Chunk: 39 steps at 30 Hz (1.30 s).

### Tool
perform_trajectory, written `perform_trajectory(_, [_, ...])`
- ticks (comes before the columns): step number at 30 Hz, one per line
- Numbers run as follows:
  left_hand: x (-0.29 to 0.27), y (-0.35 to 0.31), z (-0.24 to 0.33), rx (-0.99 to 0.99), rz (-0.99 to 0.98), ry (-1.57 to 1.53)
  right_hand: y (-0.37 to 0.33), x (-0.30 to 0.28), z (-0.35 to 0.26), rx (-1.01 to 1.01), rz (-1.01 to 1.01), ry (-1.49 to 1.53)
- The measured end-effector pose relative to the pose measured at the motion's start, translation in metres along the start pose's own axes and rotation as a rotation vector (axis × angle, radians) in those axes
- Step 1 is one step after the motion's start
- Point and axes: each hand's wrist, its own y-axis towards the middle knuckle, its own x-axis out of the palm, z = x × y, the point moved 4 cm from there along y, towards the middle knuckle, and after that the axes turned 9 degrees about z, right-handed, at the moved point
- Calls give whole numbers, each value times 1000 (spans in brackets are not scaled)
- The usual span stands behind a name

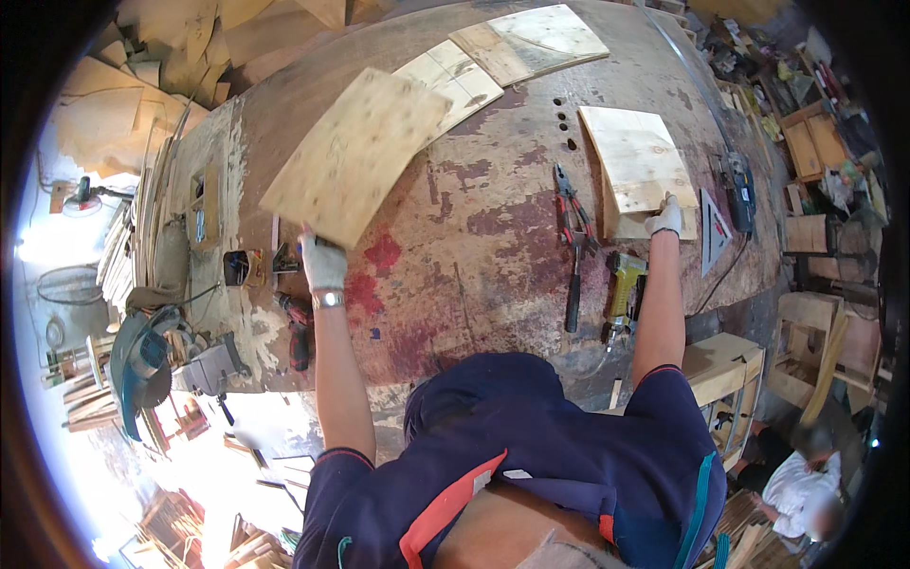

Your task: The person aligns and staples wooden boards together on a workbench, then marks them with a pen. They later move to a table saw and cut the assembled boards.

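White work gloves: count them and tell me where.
2: one glove on the left hand, at the tan rectangular plywood board; another on the right hand, at the pale plywood board.

Knot-speckled tan plywood board (355, 152); red-blotched brown table (474, 308); navy shirt (559, 408).

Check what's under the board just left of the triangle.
A second board shows past the near edge of the top board; the rest is covered; anything deeper can't be seen.

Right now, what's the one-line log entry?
left hand: holding near edge of tan board | right hand: touching near edge of pale board | on table: yellow-green tool
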Motion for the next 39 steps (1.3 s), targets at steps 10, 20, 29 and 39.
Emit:
perform_trajectory(10, [4, -68, -72, -176, 494, -67, -82, 33, -4, -513, -258, -210])
perform_trajectory(20, [-106, -178, -16, 401, 651, 848, -267, 16, 113, -479, -893, -876])
perform_trajectory(29, [-138, -242, -28, 336, 647, 934, -193, -19, 78, -1175, -318, -1133])
perform_trajectory(39, [-106, -281, -76, 52, 461, 992, 12, -60, -73, -1150, 199, -1465])
